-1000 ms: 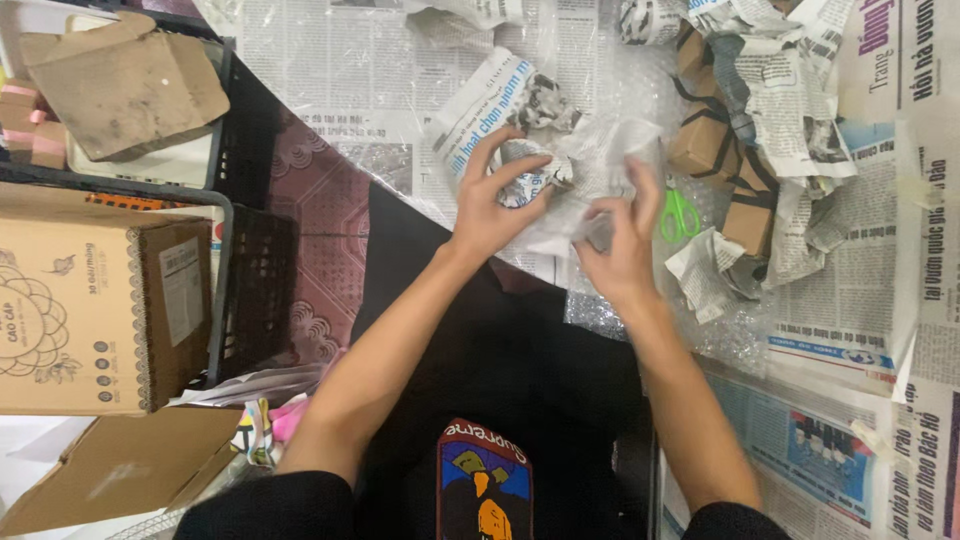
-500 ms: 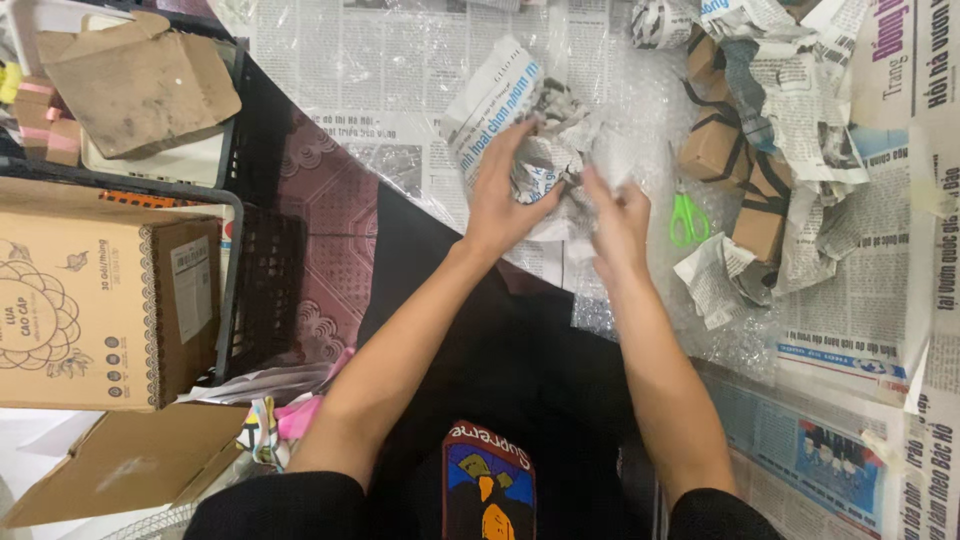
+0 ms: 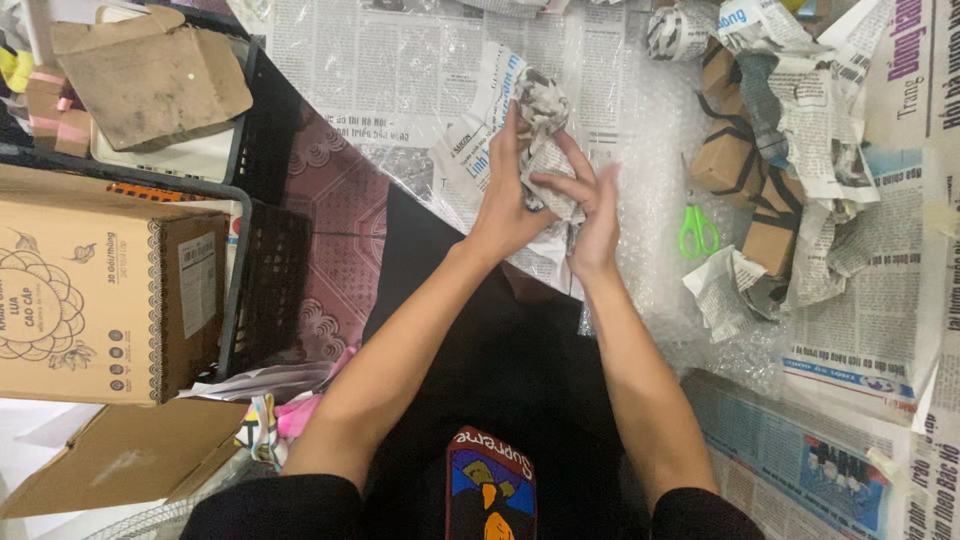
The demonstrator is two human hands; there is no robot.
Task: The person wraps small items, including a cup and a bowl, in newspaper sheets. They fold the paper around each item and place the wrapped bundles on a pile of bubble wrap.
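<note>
A bundle wrapped in crumpled newspaper (image 3: pixel 545 125) stands upright between both hands, above the bubble wrap (image 3: pixel 650 140) spread on the floor. My left hand (image 3: pixel 505 195) grips the bundle from its left side, fingers reaching up along it. My right hand (image 3: pixel 590 210) presses the paper against the bundle's lower right, fingers curled over the fold. What is inside the paper is hidden.
Green scissors (image 3: pixel 697 232) lie on the bubble wrap right of my hands. Brown boxes with black tape (image 3: pixel 735 150) and crumpled newspaper (image 3: pixel 800 90) sit at the right. A black crate (image 3: pixel 265 290), a printed cardboard box (image 3: pixel 95 290) and flat cardboard (image 3: pixel 150 75) are at the left.
The paper lay lower and looser a second ago. Both hands have since closed in and lifted the bundle upright, drawing the newspaper tight around it.
</note>
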